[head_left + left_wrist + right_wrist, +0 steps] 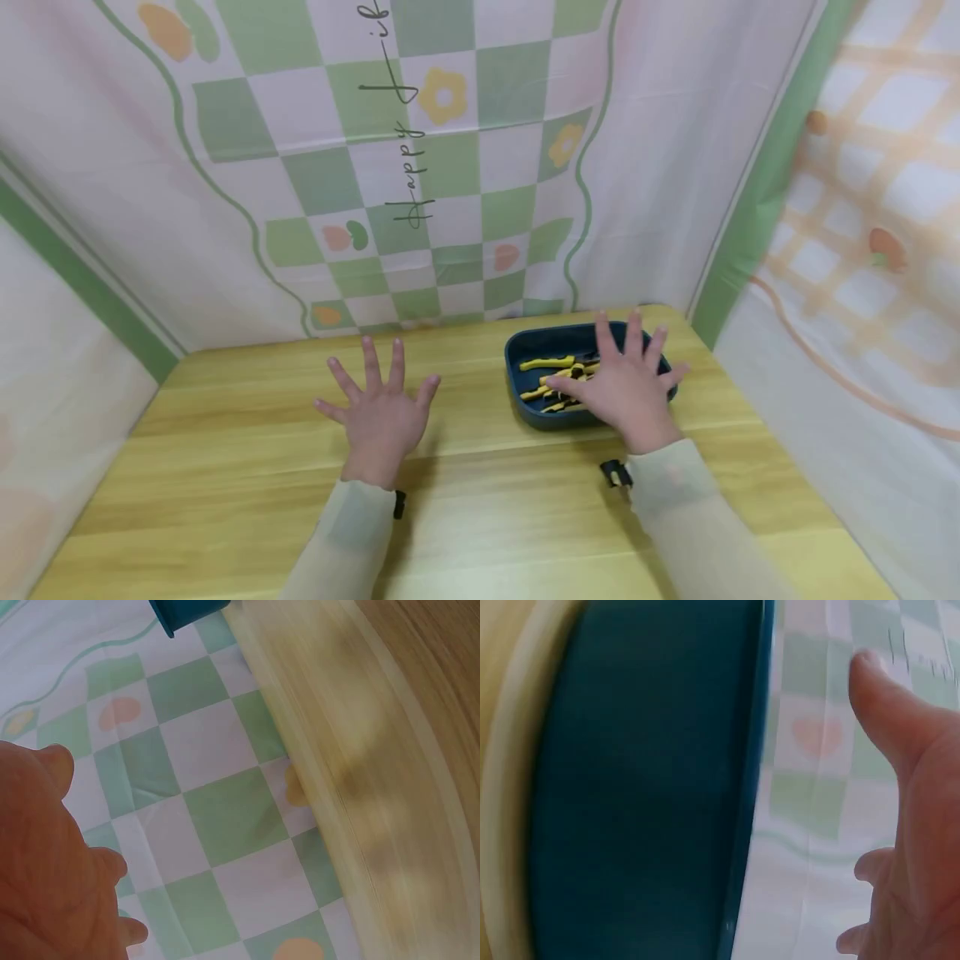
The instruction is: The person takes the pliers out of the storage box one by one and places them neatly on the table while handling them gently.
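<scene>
1 table (pixel 487 521), wood-grain top | 1 rear drape (pixel 281 112), green-and-white checks | 2 side drapes (pixel 855 196), green-edged, right peach-gridded

On the desk (pixel 487 500), near its far edge and toward the right, I see one box (pixel 555 422). Several tools (pixel 547 363) are lying in it. Behind the desk there hangs a cloth (pixel 420 167).

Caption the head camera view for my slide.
Fingers spread, the left hand hovers above a wooden table while the right hand partly hides a dark blue bin of yellow-and-black tools.
</scene>
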{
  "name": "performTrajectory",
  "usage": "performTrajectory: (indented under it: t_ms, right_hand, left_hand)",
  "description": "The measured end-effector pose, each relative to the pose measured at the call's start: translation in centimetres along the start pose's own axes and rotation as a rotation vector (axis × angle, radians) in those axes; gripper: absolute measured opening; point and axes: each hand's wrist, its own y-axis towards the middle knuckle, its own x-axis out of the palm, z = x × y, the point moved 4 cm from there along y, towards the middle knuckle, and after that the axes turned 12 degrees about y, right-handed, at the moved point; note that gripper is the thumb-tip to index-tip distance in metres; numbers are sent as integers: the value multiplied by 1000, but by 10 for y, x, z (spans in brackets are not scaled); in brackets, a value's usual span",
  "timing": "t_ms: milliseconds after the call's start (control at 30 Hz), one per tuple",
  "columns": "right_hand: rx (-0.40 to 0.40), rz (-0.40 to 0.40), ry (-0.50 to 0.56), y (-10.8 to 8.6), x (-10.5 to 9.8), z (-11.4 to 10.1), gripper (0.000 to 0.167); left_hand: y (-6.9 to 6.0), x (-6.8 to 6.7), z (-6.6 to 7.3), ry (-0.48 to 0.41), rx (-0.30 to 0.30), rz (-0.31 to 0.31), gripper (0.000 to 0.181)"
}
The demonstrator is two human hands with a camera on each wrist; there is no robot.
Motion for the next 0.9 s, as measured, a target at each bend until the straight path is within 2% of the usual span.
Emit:
performTrajectory:
  t_ms: [100, 233, 367, 433, 633, 767, 900]
  right_hand:
    - [35, -17, 6, 6, -12, 21, 131]
    - [72, -105, 60, 13, -26, 48, 129]
    - [91, -214, 155, 17, -39, 71, 126]
    - [94, -258, 240, 17, -42, 82, 124]
    - [113, -394, 568, 16, -41, 102, 117]
    - [136, -491, 616, 14, -34, 109, 113]
    - [143, -529, 599, 15, -26, 115, 116]
  left_hand:
    - [0, 0, 0, -10, -1, -5, 90]
    - [0, -1, 0, -17, -4, -15, 88]
    - [1, -1, 1, -33, 2, -26, 82]
    - [1, 0, 0, -40, 4, -37, 80]
    - [1, 4, -2, -59, 14, -58, 78]
    - [1, 5, -2, -74, 18, -63, 79]
    - [0, 5, -2, -77, 22, -75, 84]
